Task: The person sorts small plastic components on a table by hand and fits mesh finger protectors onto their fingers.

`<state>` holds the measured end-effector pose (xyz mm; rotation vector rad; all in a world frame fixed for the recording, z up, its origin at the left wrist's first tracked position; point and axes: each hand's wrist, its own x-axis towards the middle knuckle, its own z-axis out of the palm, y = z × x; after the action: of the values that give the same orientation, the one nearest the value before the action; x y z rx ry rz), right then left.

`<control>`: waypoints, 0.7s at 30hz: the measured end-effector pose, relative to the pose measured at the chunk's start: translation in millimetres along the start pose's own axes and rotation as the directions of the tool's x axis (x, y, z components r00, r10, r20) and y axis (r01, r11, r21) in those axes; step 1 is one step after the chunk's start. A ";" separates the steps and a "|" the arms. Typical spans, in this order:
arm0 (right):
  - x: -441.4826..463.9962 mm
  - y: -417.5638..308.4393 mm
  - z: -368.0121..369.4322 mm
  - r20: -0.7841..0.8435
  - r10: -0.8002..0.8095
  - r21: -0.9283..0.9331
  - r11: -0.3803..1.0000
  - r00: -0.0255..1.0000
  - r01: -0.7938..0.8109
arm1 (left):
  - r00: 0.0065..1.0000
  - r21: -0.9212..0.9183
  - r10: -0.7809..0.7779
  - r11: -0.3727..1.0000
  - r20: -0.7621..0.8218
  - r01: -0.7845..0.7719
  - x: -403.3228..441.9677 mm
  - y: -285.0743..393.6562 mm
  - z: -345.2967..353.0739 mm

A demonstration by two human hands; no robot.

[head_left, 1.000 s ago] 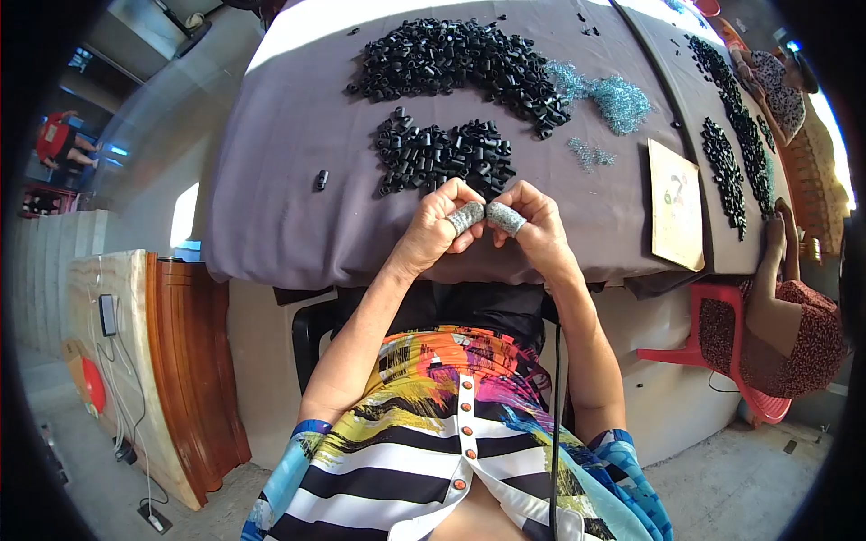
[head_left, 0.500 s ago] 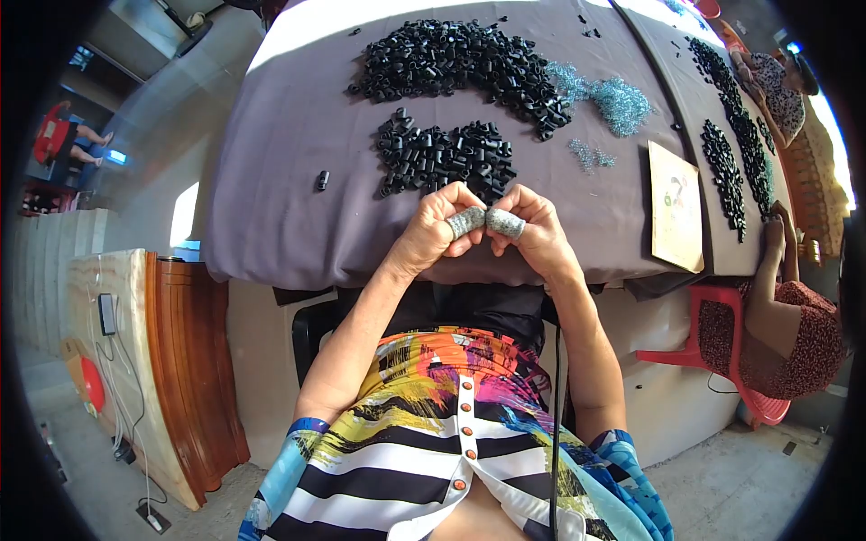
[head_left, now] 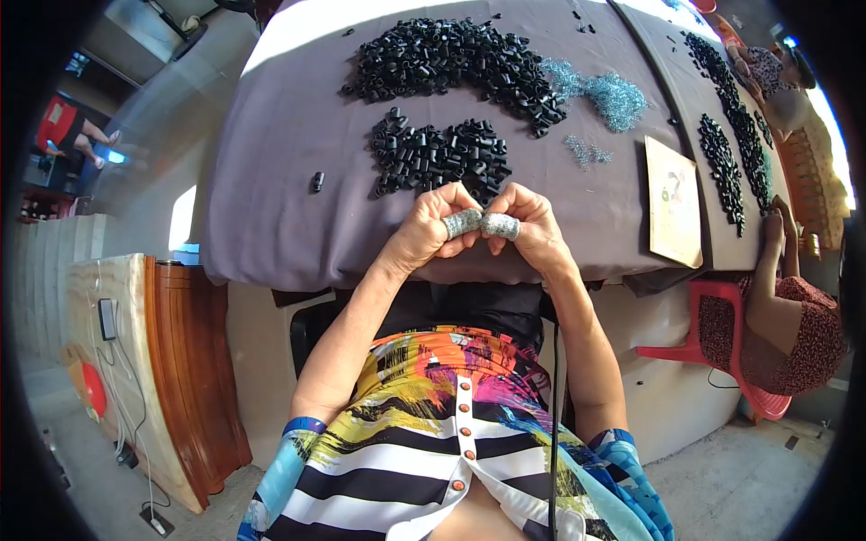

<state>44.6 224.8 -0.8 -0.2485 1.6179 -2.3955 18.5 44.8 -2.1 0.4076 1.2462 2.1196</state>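
Note:
Both thumbs wear grey wraps and meet tip to tip over the near part of the purple-grey tablecloth (head_left: 280, 207). My left hand (head_left: 437, 227) is closed in a pinch, and so is my right hand (head_left: 523, 225); whatever lies between the fingertips is too small to make out. Just beyond them lies a small pile of short black tubes (head_left: 437, 153). Farther back spreads a larger black pile (head_left: 451, 59), with a heap of fine bluish metallic pieces (head_left: 615, 101) at its right. One black piece (head_left: 317, 182) lies apart on the left.
A flat printed board (head_left: 673, 203) lies to the right. Beyond it are more black pieces (head_left: 722, 162) and people seated along the right edge, one on a red chair (head_left: 722, 334). A wooden cabinet (head_left: 194, 379) stands at the left; another person sits far left.
My hands stay together, with the wrapped thumbs tilted slightly differently. The view has shifted a little. At the far left, the seated person's legs have changed position.

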 end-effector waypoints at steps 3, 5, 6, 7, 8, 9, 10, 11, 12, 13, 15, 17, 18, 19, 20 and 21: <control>-0.6 0.2 0.8 -0.004 -0.027 -0.040 0.999 1.000 0.027 | 1.000 0.041 -0.007 0.999 -0.019 0.008 -0.7 2.4 2.6; -0.4 0.1 0.7 -0.006 -0.039 -0.066 0.997 0.999 0.038 | 0.998 0.120 -0.002 0.993 -0.060 0.009 -1.2 5.1 7.2; -0.9 0.9 0.0 -0.007 -0.041 -0.075 0.996 0.999 0.041 | 0.997 0.158 0.002 0.987 -0.078 0.010 -1.4 5.6 9.4; -0.4 0.9 -0.8 -0.006 -0.046 -0.087 0.995 0.999 0.045 | 0.998 0.127 -0.006 0.992 -0.064 0.014 -1.1 5.6 9.2; 0.7 0.7 -0.6 -0.015 -0.052 -0.092 0.994 0.999 0.051 | 0.999 0.100 -0.010 0.995 -0.049 0.015 -0.3 5.2 7.0; 1.1 1.3 0.5 -0.023 -0.058 -0.097 0.994 0.998 0.056 | 0.999 0.071 -0.015 0.997 -0.033 0.017 0.5 4.1 5.0; 0.8 1.9 1.3 -0.031 -0.062 -0.102 0.993 0.998 0.058 | 1.000 0.006 -0.002 1.000 -0.026 0.002 1.4 1.9 4.0; 0.9 2.7 1.5 -0.044 -0.066 -0.066 0.996 0.997 0.063 | 1.000 -0.060 0.011 0.998 -0.019 -0.012 2.3 -1.1 2.9; 1.8 3.3 1.7 -0.055 -0.069 -0.031 0.997 0.996 0.067 | 1.000 -0.125 0.026 0.992 -0.014 -0.028 3.4 -3.8 1.9; 2.6 3.0 2.3 -0.066 -0.071 0.005 0.997 0.995 0.072 | 0.999 -0.178 0.035 0.983 -0.023 -0.039 4.3 -7.2 1.8; 1.7 0.5 3.2 -0.112 -0.029 0.092 0.995 0.993 0.040 | 0.998 -0.284 0.052 0.957 -0.037 -0.060 7.1 -14.0 3.3; -0.2 -0.6 2.6 -0.129 0.002 0.146 0.989 0.992 0.017 | 0.997 -0.302 0.068 0.950 -0.041 -0.077 8.8 -16.6 4.1; -0.3 0.6 1.2 -0.120 0.009 0.156 0.988 0.993 0.010 | 0.996 -0.308 0.073 0.948 -0.051 -0.086 9.2 -17.4 4.7; -0.2 2.3 -0.2 -0.110 0.016 0.166 0.986 0.994 0.003 | 0.995 -0.313 0.080 0.945 -0.063 -0.096 9.3 -17.9 4.3; -0.1 4.7 -2.2 -0.099 0.007 0.173 0.985 0.995 0.011 | 0.995 -0.322 0.081 0.942 -0.061 -0.097 9.2 -18.6 2.8; 0.1 6.9 -4.1 -0.086 -0.003 0.180 0.984 0.996 0.018 | 0.995 -0.324 0.078 0.941 -0.068 -0.096 8.8 -18.0 2.9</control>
<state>44.0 226.0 -8.7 -0.1225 1.4234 -2.5735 20.1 58.8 -16.6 0.2636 0.8934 2.3745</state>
